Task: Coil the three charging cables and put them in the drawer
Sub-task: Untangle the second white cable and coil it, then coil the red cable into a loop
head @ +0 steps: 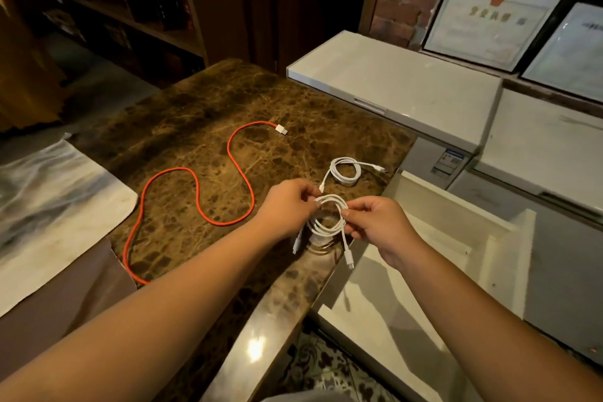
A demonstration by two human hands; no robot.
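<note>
Hands pinch the coiled white cable (328, 217) between them, left hand (287, 206) and right hand (378, 222) on opposite sides.

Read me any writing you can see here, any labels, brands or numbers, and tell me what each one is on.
Nothing can be read for certain.
Left framed certificate: large gold characters under a red emblem, too blurred to quote; the fine print is illegible.
Right framed certificate: dark heading, blurred.
Sticker on the white chest freezer: blue and white label, too small to read.
Cables, hands, countertop: no text visible.
</note>
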